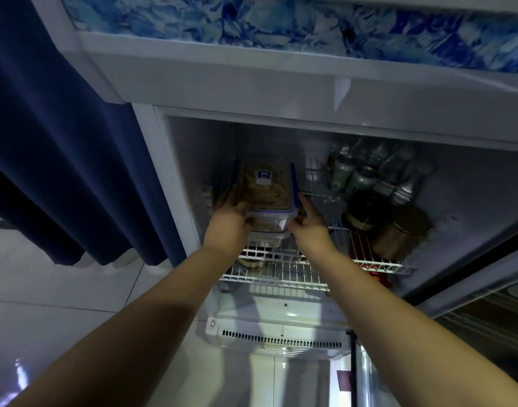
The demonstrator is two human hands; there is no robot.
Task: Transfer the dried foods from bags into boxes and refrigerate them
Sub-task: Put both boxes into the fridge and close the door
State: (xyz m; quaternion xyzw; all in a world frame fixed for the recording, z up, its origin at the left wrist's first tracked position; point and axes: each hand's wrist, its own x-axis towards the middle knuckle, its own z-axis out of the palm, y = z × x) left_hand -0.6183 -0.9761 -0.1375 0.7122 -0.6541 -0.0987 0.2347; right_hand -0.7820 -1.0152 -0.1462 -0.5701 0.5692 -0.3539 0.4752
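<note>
Left grip (pixel 228 226) and right grip (pixel 307 227) curl round the near corners of a clear lidded box (pixel 266 186) of brown dried food, held over the fridge's wire shelf (pixel 281 273). At the box's four o'clock stand jars (pixel 404 230). Farther back, at three o'clock, are bottles (pixel 363 177).

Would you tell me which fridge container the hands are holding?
The clear rectangular box with the blue-clipped lid, on the left; left hand and right hand grip it, while the round brown jars and bottles stand untouched.
</note>
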